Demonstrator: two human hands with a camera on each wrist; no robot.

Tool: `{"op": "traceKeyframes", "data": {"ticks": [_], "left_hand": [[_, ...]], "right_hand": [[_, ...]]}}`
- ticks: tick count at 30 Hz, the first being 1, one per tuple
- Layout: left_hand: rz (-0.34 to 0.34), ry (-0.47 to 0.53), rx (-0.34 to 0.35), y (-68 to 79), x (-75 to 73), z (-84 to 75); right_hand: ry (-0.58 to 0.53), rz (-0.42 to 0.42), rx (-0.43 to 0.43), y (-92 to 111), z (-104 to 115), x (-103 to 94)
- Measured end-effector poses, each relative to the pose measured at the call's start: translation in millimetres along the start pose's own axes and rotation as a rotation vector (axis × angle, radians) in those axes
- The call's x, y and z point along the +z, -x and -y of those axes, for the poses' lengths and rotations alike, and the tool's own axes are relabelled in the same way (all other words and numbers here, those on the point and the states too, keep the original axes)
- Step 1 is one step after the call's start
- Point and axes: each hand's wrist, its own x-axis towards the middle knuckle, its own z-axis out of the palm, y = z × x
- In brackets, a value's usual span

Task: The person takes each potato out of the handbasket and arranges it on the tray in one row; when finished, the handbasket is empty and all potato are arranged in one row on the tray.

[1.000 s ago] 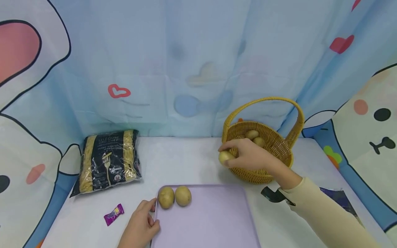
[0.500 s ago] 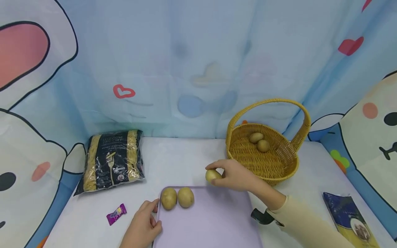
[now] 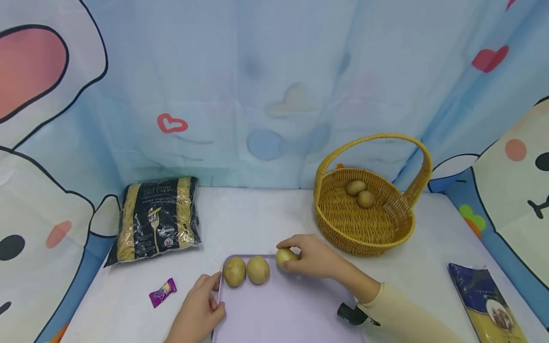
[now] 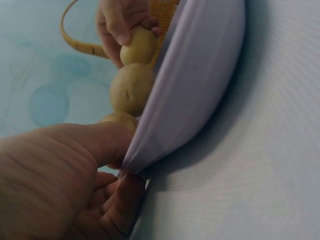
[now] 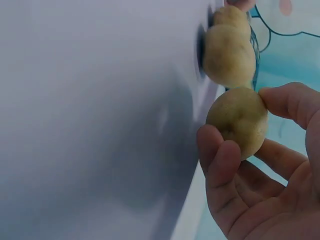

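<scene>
My right hand (image 3: 312, 256) holds a potato (image 5: 238, 123) between thumb and fingers, over the far rim of the lilac tray (image 3: 287, 312). Two more potatoes sit side by side in the tray's far left corner, the left one (image 3: 234, 271) right by the corner and the other (image 3: 258, 270) just beside it. In the right wrist view the held potato overlaps the edge of its neighbour (image 5: 229, 55). At the tray's left side, my left hand (image 3: 198, 307) pinches the rim; the left wrist view shows the thumb (image 4: 107, 142) above the edge and fingers below.
A wicker basket (image 3: 343, 234) with a tall handle stands back right, two potatoes (image 3: 366, 199) inside. A pasta bag (image 3: 158, 219) lies back left, a purple wrapped sweet (image 3: 163, 293) in front of it. A blue and yellow packet (image 3: 489, 305) lies far right. A curtain (image 3: 240, 95) hangs behind.
My right hand has carried the potato from the basket's left rim leftward and toward me, over the tray's far edge. The left hand stays at the tray's left rim.
</scene>
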Motion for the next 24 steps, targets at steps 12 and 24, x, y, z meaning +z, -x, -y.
{"op": "traceKeyframes", "data": {"ticks": [12,24], "left_hand": [[0.007,-0.008,0.008,-3.0,-1.6,-1.4],[0.017,-0.014,-0.001,-1.6,-0.6,0.1]], "right_hand": [[0.106,-0.012,-0.033,1,5,16.2],[0.048,0.040,0.006,16,0,-8.9]]}}
